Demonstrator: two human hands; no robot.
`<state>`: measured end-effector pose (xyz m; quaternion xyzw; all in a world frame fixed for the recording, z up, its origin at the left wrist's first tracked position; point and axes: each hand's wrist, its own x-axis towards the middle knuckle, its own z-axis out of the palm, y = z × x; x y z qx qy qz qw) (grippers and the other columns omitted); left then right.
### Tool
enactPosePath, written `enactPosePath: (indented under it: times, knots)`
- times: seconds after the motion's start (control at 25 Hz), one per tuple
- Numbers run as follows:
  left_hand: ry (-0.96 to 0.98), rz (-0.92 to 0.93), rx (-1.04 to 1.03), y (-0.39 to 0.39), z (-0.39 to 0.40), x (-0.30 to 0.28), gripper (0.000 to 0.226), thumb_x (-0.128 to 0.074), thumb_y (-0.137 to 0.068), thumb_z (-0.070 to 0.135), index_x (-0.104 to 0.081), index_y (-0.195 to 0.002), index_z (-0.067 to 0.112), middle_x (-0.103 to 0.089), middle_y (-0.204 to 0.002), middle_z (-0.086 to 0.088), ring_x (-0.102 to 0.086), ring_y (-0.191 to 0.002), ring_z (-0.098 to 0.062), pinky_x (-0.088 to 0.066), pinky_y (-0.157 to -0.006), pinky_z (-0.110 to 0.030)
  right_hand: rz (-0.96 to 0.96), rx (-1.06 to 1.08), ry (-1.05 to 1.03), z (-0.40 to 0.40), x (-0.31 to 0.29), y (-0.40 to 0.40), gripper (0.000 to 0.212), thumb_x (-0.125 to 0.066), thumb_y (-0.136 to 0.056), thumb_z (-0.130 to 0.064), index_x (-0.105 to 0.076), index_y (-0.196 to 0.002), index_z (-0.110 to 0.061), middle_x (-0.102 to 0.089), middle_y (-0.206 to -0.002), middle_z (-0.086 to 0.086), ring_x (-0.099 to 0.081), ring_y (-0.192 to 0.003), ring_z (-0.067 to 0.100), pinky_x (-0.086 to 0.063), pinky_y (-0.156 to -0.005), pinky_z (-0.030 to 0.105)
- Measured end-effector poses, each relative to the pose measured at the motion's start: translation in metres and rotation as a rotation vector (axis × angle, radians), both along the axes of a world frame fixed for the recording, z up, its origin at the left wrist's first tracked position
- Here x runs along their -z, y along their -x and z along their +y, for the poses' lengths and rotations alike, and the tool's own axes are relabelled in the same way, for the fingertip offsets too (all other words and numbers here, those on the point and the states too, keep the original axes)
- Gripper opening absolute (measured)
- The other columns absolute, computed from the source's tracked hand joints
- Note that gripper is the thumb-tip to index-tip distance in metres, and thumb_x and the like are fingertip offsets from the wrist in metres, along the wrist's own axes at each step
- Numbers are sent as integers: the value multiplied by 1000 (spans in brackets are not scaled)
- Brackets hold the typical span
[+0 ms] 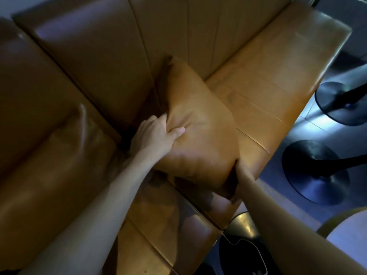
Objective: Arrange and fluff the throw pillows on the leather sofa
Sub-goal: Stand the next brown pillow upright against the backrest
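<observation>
A tan leather throw pillow (200, 128) stands tilted on the seat of the brown leather sofa (278, 76), its far corner leaning toward the backrest. My left hand (156, 135) grips the pillow's left edge, thumb pressed into the front face. My right hand (241, 173) holds the pillow's lower right corner; its fingers are hidden behind the pillow. A second tan pillow (59, 155) lies at the left against the sofa's corner cushions.
Two black round table bases (315, 171) (337, 102) stand on the dark floor right of the sofa's front edge. A pale round tabletop (347, 229) sits at the lower right. A brass sofa foot (244, 225) shows below the seat.
</observation>
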<state>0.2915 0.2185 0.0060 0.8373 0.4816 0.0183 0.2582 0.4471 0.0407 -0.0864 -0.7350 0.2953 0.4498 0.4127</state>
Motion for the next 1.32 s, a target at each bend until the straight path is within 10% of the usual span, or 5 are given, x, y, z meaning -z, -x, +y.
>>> enactPosePath:
  times: [0.2, 0.56, 0.84, 1.04, 1.32]
  knots:
    - [-408, 108, 266, -2, 25, -21, 69, -52, -89, 58, -25, -150, 41, -40, -103, -3, -46, -101, -27, -38, -70, -36, 211, -39, -465, 76, -5, 33, 85, -32, -90, -73, -25, -154, -16, -33, -157, 10, -35, -140, 36, -33, -109, 63]
    - [-490, 233, 160, 30, 83, 19, 67, -51, -87, 59, -36, -148, 34, -54, -110, -14, -49, -102, -36, -39, -79, -45, 137, -216, -561, 149, 29, 59, 141, -62, -52, -87, 17, -154, -27, -6, -165, 5, -24, -146, 39, -32, -111, 63]
    - [-337, 318, -22, 37, 106, 29, 90, -55, -79, 70, -17, -153, 35, -42, -135, -21, -41, -123, -40, -34, -101, -52, 114, -339, -577, 169, 37, 61, 120, -67, -74, -69, 11, -155, -27, -16, -162, 11, -51, -123, 34, -48, -99, 51]
    - [-264, 388, -106, 37, 104, 26, 110, -46, -67, 86, -6, -154, 31, -28, -153, -16, -26, -139, -41, -12, -113, -63, -9, -357, -470, 170, 26, 62, 108, -64, -78, -68, -1, -156, -27, -21, -161, 9, -34, -140, 42, -41, -98, 70]
    - [-262, 291, -83, 33, 101, 27, 96, -54, -79, 72, -11, -154, 29, -25, -159, -7, -28, -141, -36, -23, -109, -60, 3, -294, -562, 184, 20, 66, 120, -72, -68, -69, 0, -156, -28, -20, -161, 8, -36, -138, 43, -40, -102, 68]
